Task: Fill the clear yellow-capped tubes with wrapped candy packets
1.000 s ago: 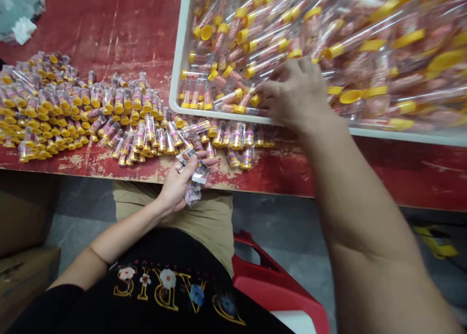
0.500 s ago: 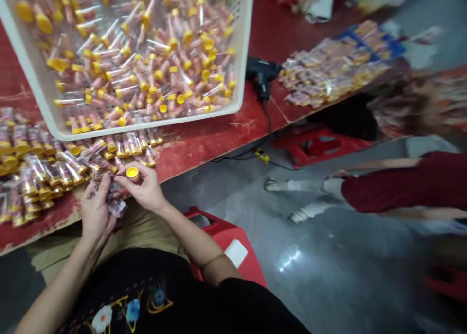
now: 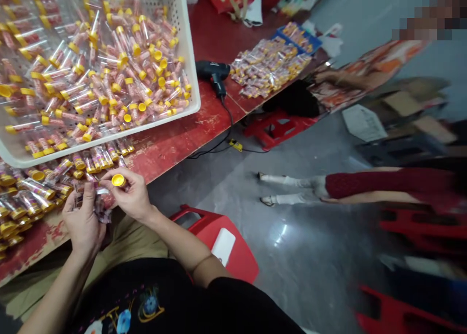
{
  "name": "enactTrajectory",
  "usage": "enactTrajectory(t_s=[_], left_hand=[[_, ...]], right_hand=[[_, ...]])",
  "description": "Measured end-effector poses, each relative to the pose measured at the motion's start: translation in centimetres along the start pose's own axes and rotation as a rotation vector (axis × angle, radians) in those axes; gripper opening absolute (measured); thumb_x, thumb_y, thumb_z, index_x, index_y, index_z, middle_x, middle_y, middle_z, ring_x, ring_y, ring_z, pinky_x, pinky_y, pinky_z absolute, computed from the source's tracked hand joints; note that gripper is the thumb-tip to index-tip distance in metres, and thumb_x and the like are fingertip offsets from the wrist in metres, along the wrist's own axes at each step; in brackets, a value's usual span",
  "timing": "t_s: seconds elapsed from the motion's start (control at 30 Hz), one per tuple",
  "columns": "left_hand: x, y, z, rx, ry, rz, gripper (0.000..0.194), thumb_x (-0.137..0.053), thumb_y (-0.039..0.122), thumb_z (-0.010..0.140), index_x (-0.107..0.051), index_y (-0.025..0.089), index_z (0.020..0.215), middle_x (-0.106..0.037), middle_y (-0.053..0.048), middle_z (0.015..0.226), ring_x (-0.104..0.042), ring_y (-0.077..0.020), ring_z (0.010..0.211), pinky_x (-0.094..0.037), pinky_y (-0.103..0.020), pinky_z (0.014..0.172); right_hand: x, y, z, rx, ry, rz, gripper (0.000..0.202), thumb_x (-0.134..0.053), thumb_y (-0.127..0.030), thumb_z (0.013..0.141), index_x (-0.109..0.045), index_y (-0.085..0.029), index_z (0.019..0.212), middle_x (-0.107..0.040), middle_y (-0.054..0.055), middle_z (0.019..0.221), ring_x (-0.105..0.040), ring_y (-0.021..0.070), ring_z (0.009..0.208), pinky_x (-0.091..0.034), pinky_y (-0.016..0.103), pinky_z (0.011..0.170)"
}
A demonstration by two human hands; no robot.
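My right hand (image 3: 135, 198) is closed around a small clear tube with a yellow cap (image 3: 118, 180), the cap facing up toward me. Close beside it, my left hand (image 3: 84, 222) grips a crumpled bunch of printed plastic sleeves (image 3: 103, 211), with the thumb on top. The tube's lower end meets the sleeves between the hands; whether it is inside one I cannot tell. Just beyond my hands, many wrapped tubes (image 3: 34, 193) lie in rows along the table edge. A white plastic basket (image 3: 146, 129) behind them holds many unwrapped pink-filled tubes with yellow caps.
A black heat gun (image 3: 213, 72) lies on the red table (image 3: 175, 138), its cord hanging over the edge. More wrapped tubes (image 3: 268, 64) and a blue tray (image 3: 315, 42) are farther along. Beside me stands a red stool (image 3: 233, 232) with a white object (image 3: 224, 246). Two other people are nearby.
The view has swung to the right, so the basket and table sit farther left. My hands keep hold of the tube and sleeves, close together. The person in dark red has shifted stance.
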State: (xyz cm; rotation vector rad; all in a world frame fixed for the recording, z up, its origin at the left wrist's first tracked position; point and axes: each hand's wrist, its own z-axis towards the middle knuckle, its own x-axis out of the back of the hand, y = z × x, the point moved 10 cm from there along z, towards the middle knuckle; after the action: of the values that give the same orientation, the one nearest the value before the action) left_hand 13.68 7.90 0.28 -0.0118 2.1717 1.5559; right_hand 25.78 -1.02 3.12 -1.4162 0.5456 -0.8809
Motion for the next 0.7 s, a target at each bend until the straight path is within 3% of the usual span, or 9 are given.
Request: enactTrajectory(t_s=[0.07,0.17,0.27,0.33,0.5,0.6,0.7], left_hand=[[-1.2,0.0,0.1,-0.008,-0.082,-0.003,0.055,-0.098,0.051,0.067,-0.054,0.018,0.065,-0.046,0.01,0.05,-0.038,-0.0039,0.045,-0.036,-0.017,0.044],[-2.2,-0.6,0.3,0.007,-0.127,-0.001,0.062,-0.094,0.058,0.071,-0.046,0.019,0.065,-0.044,0.009,0.05,-0.037,-0.0038,0.046,-0.034,-0.017,0.044],[-1.6,-1.1,-0.5,0.068,-0.041,-0.037,0.065,-0.095,0.063,0.066,-0.047,0.019,0.07,-0.045,0.01,0.052,-0.036,-0.0031,0.045,-0.029,-0.015,0.041],[-1.5,-2.2,-1.5,0.209,-0.042,-0.076,0.062,-0.098,0.055,0.066,-0.049,0.02,0.076,-0.043,0.012,0.054,-0.036,-0.0021,0.045,-0.025,-0.013,0.041],[-2.1,-3.4,-2.0,0.375,-0.135,-0.229,0.069,-0.102,0.052,0.059,-0.045,0.02,0.078,-0.042,0.012,0.059,-0.035,-0.0009,0.048,-0.02,-0.011,0.043],[-1.8,-3.3,-2.5,0.375,-0.139,-0.254,0.07,-0.103,0.053,0.056,-0.045,0.019,0.076,-0.043,0.01,0.059,-0.036,-0.0008,0.05,-0.021,-0.012,0.043],[-2.1,-3.6,-3.2,0.418,-0.168,-0.247,0.07,-0.104,0.054,0.053,-0.047,0.019,0.076,-0.044,0.01,0.059,-0.036,-0.0008,0.05,-0.021,-0.011,0.043]], right_hand=[[0.3,-0.1,0.2,-0.017,0.018,-0.066,0.023,-0.064,-0.043,0.102,-0.067,-0.024,0.09,-0.075,-0.009,0.09,-0.071,0.0075,0.083,-0.062,0.018,0.08],[1.0,-0.7,0.8,0.041,0.036,-0.136,0.034,-0.056,-0.051,0.105,-0.064,-0.022,0.087,-0.068,-0.009,0.075,-0.064,0.0038,0.067,-0.054,0.011,0.063],[3.2,-2.1,-0.3,0.173,0.081,-0.097,0.036,-0.046,-0.054,0.108,-0.064,-0.023,0.103,-0.073,-0.006,0.088,-0.067,0.0056,0.074,-0.058,0.015,0.071],[5.0,-2.1,-1.3,0.203,0.071,0.02,0.038,-0.044,-0.056,0.109,-0.063,-0.024,0.112,-0.073,0.001,0.101,-0.069,0.0097,0.087,-0.061,0.022,0.083],[7.8,-0.3,-1.0,0.261,0.051,0.41,0.035,-0.072,-0.049,0.097,-0.066,-0.032,0.127,-0.066,0.001,0.097,-0.065,0.0123,0.081,-0.057,0.026,0.072],[7.7,-0.4,-1.5,0.254,0.094,0.544,0.037,-0.084,-0.046,0.088,-0.07,-0.031,0.119,-0.072,0.0,0.096,-0.07,0.013,0.085,-0.06,0.028,0.079],[6.7,-0.6,-2.4,0.213,0.126,0.525,0.037,-0.086,-0.045,0.086,-0.068,-0.028,0.114,-0.077,0.002,0.098,-0.074,0.0147,0.086,-0.062,0.029,0.08]])
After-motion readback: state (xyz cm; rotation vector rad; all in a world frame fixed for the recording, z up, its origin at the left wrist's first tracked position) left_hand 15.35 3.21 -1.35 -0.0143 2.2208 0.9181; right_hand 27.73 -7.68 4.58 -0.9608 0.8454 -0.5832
